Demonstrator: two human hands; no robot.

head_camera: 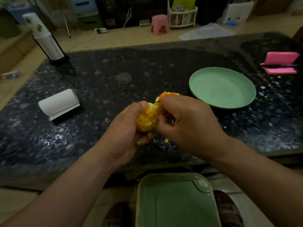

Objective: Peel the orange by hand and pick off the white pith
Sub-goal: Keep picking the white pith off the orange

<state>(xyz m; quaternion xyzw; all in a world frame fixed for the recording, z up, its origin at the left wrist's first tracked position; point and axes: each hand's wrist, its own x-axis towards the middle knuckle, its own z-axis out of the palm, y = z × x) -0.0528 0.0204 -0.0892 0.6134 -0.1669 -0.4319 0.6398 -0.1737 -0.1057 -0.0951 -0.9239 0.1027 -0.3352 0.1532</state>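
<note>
Orange (147,119) flesh sits gripped in the curled left hand (126,133) above the bench (114,76). Just beside it, the right hand (188,122) pinches at its top.

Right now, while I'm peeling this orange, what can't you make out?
Head view only.
Orange: the far side and underside are covered by the left grip and right grip, so the pith left is unknown.
Right grip's fingertips: curled behind its knuckles, so a pinch is unclear.
Peel pile: mostly behind the right grip.
Green container: cut off by the bottom edge.
</note>
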